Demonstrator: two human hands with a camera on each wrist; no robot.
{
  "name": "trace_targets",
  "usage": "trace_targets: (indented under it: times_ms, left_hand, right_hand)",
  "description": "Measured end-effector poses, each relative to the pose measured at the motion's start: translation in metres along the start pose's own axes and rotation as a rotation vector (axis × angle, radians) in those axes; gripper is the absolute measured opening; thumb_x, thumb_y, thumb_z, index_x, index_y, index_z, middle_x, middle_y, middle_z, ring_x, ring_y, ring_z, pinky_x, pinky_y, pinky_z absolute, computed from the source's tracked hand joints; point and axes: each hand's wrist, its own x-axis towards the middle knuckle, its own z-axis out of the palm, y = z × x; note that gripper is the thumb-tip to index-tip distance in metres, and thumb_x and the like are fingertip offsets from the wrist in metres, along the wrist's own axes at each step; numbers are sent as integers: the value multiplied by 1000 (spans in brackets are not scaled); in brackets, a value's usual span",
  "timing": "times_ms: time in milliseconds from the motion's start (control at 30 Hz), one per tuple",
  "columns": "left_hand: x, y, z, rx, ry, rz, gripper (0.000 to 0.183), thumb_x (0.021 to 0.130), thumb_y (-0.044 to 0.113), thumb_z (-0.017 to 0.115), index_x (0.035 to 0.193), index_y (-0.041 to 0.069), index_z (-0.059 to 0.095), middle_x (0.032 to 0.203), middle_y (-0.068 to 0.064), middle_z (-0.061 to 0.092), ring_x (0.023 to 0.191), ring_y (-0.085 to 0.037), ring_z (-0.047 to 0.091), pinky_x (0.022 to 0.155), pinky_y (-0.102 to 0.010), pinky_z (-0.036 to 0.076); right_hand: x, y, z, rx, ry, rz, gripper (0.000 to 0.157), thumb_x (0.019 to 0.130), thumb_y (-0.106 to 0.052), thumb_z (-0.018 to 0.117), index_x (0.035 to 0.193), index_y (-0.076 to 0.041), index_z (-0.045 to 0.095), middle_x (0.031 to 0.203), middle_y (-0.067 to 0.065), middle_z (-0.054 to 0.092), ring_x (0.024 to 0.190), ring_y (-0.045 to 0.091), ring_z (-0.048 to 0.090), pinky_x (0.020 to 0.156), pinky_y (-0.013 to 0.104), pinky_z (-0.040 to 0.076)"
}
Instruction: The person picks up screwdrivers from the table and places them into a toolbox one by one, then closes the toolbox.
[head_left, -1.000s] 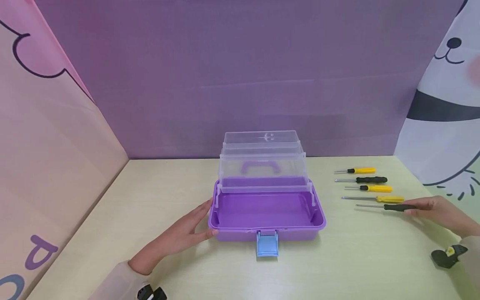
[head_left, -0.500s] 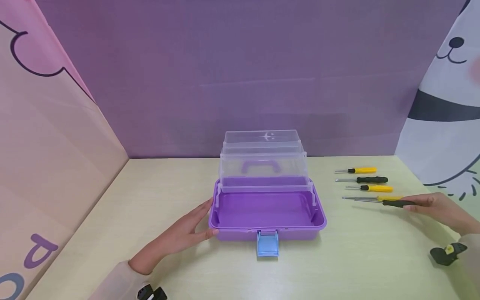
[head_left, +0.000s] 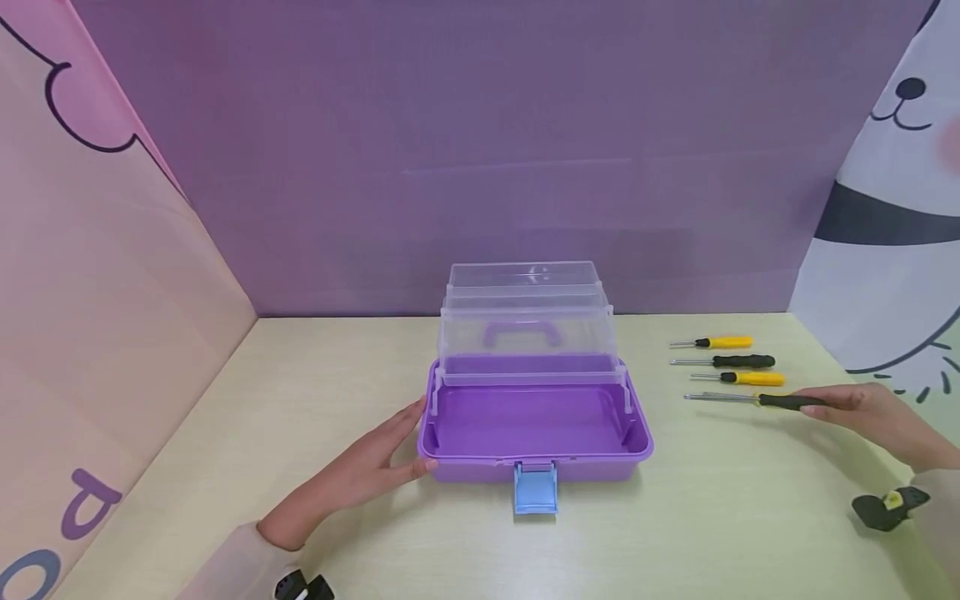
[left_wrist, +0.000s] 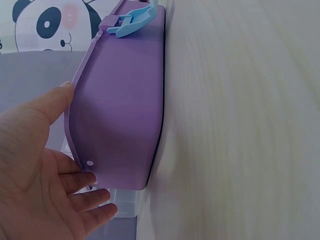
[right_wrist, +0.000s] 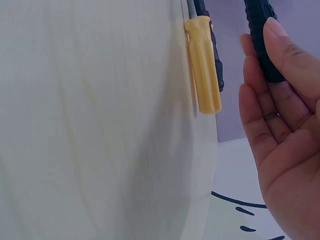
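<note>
Near left, the left hand (head_left: 360, 473) rests against the open purple box (head_left: 472, 472) at centre, thumb and fingers spread wide. On the right, the right hand (head_left: 873, 417) pinches a black-handled screwdriver (head_left: 787, 402) above the table (head_left: 660, 542); farther lie more screwdrivers (head_left: 742, 362).

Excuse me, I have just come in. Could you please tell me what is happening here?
A person works at a table with bare hands. The right hand holds a black-handled screwdriver, raised above the table. The left hand rests against the left front corner of an open purple box; its clear lid stands up at the back, and its blue latch is at the front. More screwdrivers lie to the right of the box.
</note>
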Motion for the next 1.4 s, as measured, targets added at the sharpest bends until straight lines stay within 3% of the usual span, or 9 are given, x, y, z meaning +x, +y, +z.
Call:
trace_targets:
  times_ms: [200,267,433,567,633,700,800,867,1400]
  left_hand:
    - [-1,1,0,-16,1,-5,80,91,44,59,152,13,16,156,-8,21,140,-33,24,107,-56,30]
    - [-1,1,-1,-17,2,-6,80,91,44,58,152,13,17,155,-8,21,140,-33,24,106,-57,30]
    - [-3,2,-1,-16,2,-12,81,91,45,58,152,13,16,156,-8,21,140,-34,24,106,-57,30]
    - [-2,2,-1,-6,6,-6,81,91,45,58,152,12,16,156,-8,20,140,-33,24,107,-56,29]
    - [-1,2,-1,-6,6,-5,81,91,45,58,152,13,15,156,-8,20,140,-33,23,107,-56,29]
    - [0,3,-1,-10,3,-2,81,92,45,57,152,12,15,156,-8,20,140,-34,23,108,-56,28]
    - [-1,3,-1,-17,-2,7,79,92,44,57,152,11,15,156,-9,20,140,-35,23,107,-57,28]
    - [-2,3,-2,-18,-5,10,79,93,43,57,152,11,15,156,-9,20,140,-35,23,107,-57,29]
    - [-2,2,-1,-9,-5,7,79,93,43,56,152,11,15,156,-10,20,140,-37,23,106,-58,29]
  right_hand:
    - [-1,-11,1,25,26,-23,45,91,-32,63,121,2,62,106,-11,66,88,-24,41,72,18,48]
    - [-1,-14,2,32,36,-38,45,91,-31,63,120,3,62,108,-10,65,89,-24,41,70,13,45]
    - [2,-23,6,24,29,-50,46,93,-29,61,121,8,59,118,24,62,88,-25,38,72,25,53]
    - [6,-30,8,24,25,-42,48,93,-31,60,121,8,59,119,29,59,87,-25,37,76,41,55]
    - [6,-33,7,30,39,-46,47,92,-31,61,120,7,60,115,21,64,87,-25,39,76,39,55]
    - [5,-35,6,48,55,-54,45,92,-30,62,119,6,61,109,6,68,87,-25,40,73,31,55]
    - [4,-39,6,85,75,-67,42,91,-28,63,118,4,63,101,-19,63,87,-23,44,68,17,50]
    - [4,-42,7,112,80,-75,40,91,-27,64,118,2,64,98,-28,58,88,-22,45,67,13,47]
    - [3,-76,11,127,131,-122,35,91,-25,64,121,-7,64,102,-33,54,92,-22,44,69,14,46]
